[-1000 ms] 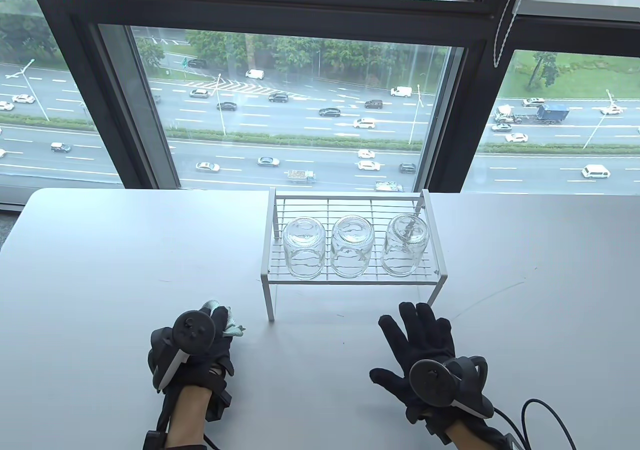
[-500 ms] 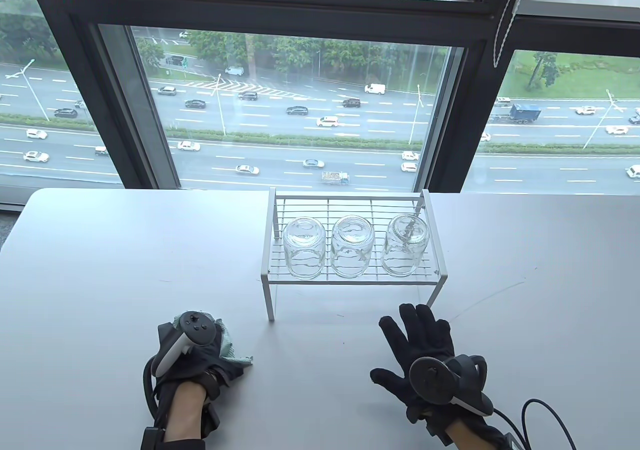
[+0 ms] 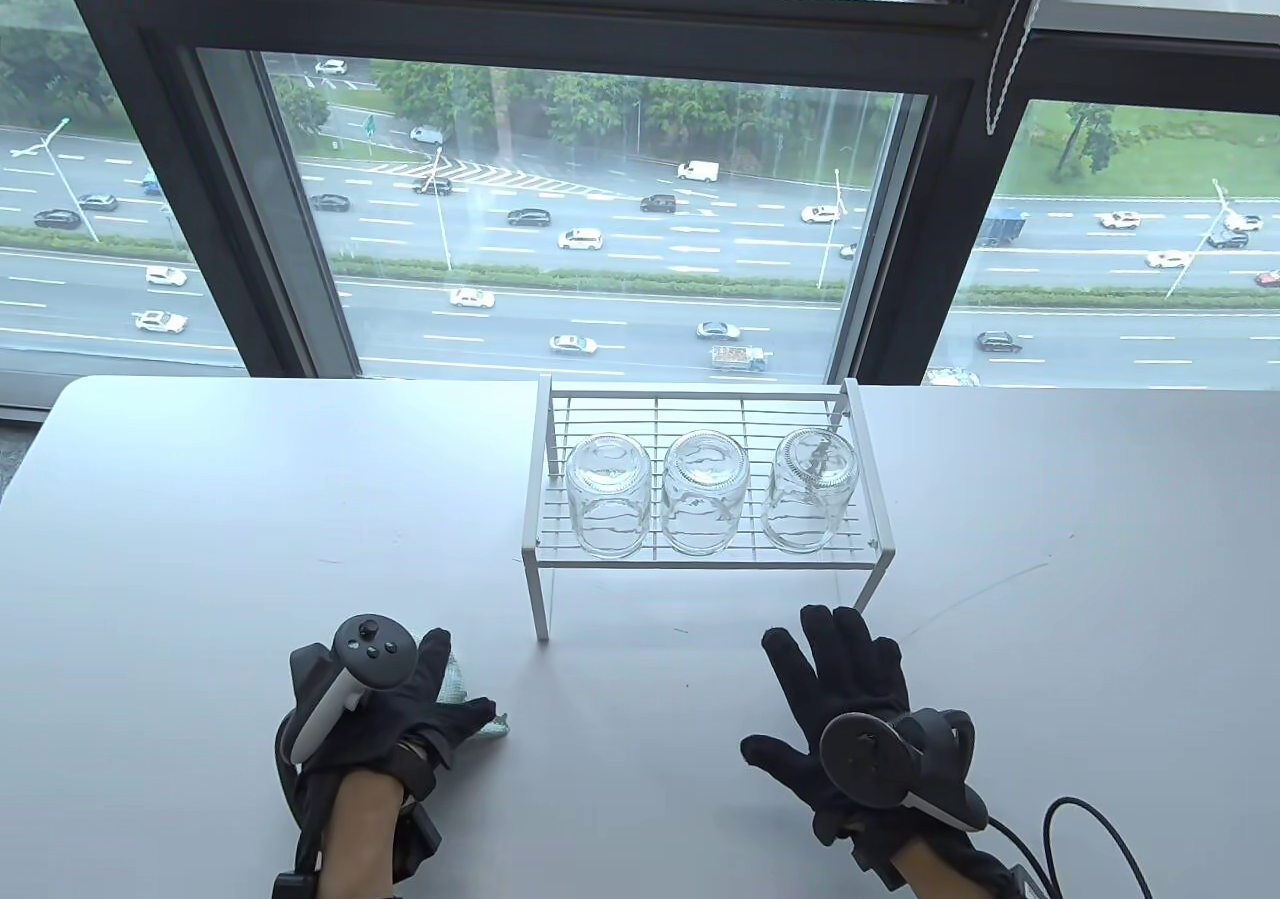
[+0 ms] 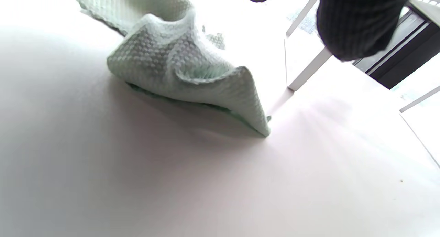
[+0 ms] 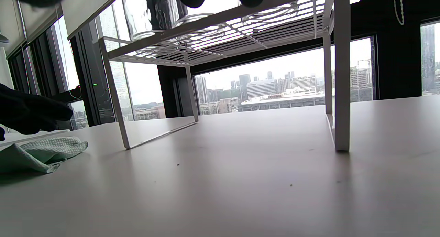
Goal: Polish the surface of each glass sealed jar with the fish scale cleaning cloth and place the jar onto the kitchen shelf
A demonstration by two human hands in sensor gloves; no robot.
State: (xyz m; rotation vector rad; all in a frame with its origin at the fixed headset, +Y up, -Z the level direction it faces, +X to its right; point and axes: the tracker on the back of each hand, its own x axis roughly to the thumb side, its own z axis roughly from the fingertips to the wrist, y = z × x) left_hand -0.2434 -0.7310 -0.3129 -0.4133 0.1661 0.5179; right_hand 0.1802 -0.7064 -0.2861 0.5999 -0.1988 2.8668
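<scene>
Three clear glass jars, left, middle and right, stand upside down in a row on the white wire kitchen shelf. The pale green fish scale cloth lies crumpled on the table, mostly under my left hand. In the left wrist view the cloth lies free and my fingertips hang above it without gripping. My right hand rests flat with its fingers spread, just in front of the shelf's right leg. From the right wrist view I see the shelf from below and the cloth at the left.
The white table runs to a large window at the back. The shelf's front left leg stands just right of my left hand. A black cable trails from my right wrist.
My left hand has lowered the bunched cloth onto the table and spread its fingers, letting go of it. The right hand and the jars have not moved.
</scene>
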